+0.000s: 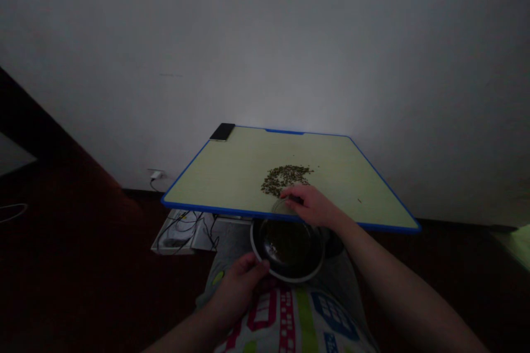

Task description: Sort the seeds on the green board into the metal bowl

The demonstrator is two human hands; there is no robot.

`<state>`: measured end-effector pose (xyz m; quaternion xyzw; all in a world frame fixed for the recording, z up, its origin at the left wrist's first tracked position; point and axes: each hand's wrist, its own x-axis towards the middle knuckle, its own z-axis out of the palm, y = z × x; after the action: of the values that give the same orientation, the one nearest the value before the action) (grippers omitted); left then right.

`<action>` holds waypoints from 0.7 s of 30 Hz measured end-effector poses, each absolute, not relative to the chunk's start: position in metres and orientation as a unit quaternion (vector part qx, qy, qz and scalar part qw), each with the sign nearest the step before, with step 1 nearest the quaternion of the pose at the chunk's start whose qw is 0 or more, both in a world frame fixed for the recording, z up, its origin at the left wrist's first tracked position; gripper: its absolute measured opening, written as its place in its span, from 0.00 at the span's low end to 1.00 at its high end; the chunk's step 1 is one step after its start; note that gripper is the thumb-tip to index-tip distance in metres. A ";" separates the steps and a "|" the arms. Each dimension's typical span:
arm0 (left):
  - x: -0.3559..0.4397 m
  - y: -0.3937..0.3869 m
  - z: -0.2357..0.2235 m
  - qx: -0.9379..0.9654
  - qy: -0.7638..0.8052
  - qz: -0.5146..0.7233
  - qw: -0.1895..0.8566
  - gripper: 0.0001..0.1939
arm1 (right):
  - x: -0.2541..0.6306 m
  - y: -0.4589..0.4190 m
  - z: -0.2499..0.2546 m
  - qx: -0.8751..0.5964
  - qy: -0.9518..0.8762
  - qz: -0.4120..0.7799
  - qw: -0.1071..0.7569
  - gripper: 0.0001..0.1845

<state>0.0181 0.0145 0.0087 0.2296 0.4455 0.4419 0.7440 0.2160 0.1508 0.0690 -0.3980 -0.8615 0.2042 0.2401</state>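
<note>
Against a pale grey wall (265, 49), low light: a light tabletop (223, 176) with blue edging, its near side toward the wearer. Scatter of small dark seed-like bits (273, 179) near the middle of the surface, a few grains strayed beyond the far side of the patch; too small to identify.

Right hand (308, 204) reaches over the near edge, at the near side of the scatter. Fingers bent toward the thumb; cannot tell whether this grip is closed on anything. Faint, clear-looking curved outline (280, 207) just beside the fingertips, too dim to name.

Left hand (244, 278) below the tabletop: grip clamped on the rim of a round dark pan (295, 279), thumb on the pale rim. Pan sits over the lap, partly under the near edge, opening upward; dark greenish contents inside, details lost in shadow.

Far left corner: flat black device (222, 131), lying down. Short reddish-brown sliver (359, 200) on the right, well apart from the scatter.

Beneath, to the left: white box (173, 251) with black cables (190, 224). White plug (156, 175) at the wall. Wearer's shirt (304, 320) printed pink, lime and blue.
</note>
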 end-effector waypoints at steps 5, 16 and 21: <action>0.017 0.014 0.008 0.236 0.449 0.438 0.742 0.20 | 0.222 0.147 0.072 -0.372 -0.873 0.212 0.232 0.12; 0.018 0.015 0.008 0.238 0.438 0.440 0.748 0.20 | 0.252 0.178 0.058 -0.512 -0.752 0.187 0.370 0.15; 0.018 0.015 0.011 0.236 0.457 0.436 0.738 0.21 | 0.250 0.175 0.056 -0.516 -0.752 0.174 0.371 0.15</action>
<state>0.0180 0.0147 0.0113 0.2363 0.4568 0.4360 0.7385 0.2501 0.1747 0.0558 -0.5163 -0.7519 0.1736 0.3714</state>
